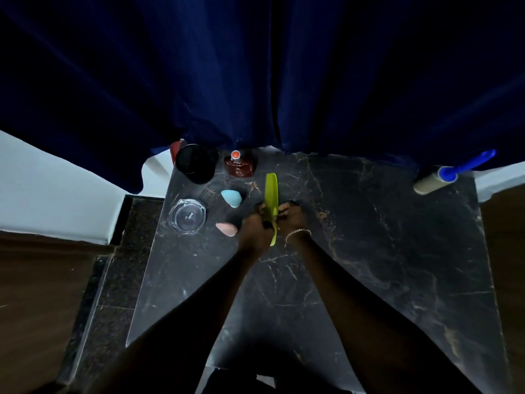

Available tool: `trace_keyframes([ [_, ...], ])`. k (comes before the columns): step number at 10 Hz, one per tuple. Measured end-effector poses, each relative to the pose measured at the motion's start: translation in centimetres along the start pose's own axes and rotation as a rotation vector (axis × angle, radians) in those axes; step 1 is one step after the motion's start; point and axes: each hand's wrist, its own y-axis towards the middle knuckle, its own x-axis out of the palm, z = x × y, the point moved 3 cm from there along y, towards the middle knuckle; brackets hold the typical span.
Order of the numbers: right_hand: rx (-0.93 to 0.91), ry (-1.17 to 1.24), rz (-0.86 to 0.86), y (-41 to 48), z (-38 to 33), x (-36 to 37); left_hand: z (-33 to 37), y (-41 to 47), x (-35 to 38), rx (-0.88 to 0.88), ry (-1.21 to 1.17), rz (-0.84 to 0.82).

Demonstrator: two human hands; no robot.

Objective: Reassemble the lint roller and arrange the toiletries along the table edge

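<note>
Both my hands meet at the middle of the black marble table [369, 251], holding a long yellow-green comb [270, 189] that points away from me. My left hand [255, 227] grips its near part and my right hand [294, 216], with a bracelet on the wrist, pinches its right edge. The lint roller [437, 179], a pale roll on a blue handle, lies at the far right corner, whole as far as I can see. A blue sponge [231, 198] and a pink sponge [226, 229] lie just left of my hands.
A black cup [196, 163] and a dark red perfume bottle [239, 166] stand at the table's far edge under a dark blue curtain [255, 81]. A clear glass ashtray [187, 215] sits near the left edge. Wooden floor lies on both sides.
</note>
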Motion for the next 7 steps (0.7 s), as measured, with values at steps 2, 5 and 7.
trace_keyframes([
  [2, -0.035, -0.171, 0.025, 0.0, -0.4, 0.2, -0.2, 0.4, 0.7, -0.018, 0.102, -0.043],
  [5, -0.031, -0.205, -0.016, -1.4, -0.7, -1.0, 0.9, -1.5, 0.0, 0.08, 0.115, -0.026],
  [7, -0.16, -0.186, 0.086, -4.3, 0.8, -3.0, 1.0, -4.5, 0.4, 0.265, 0.171, 0.01],
])
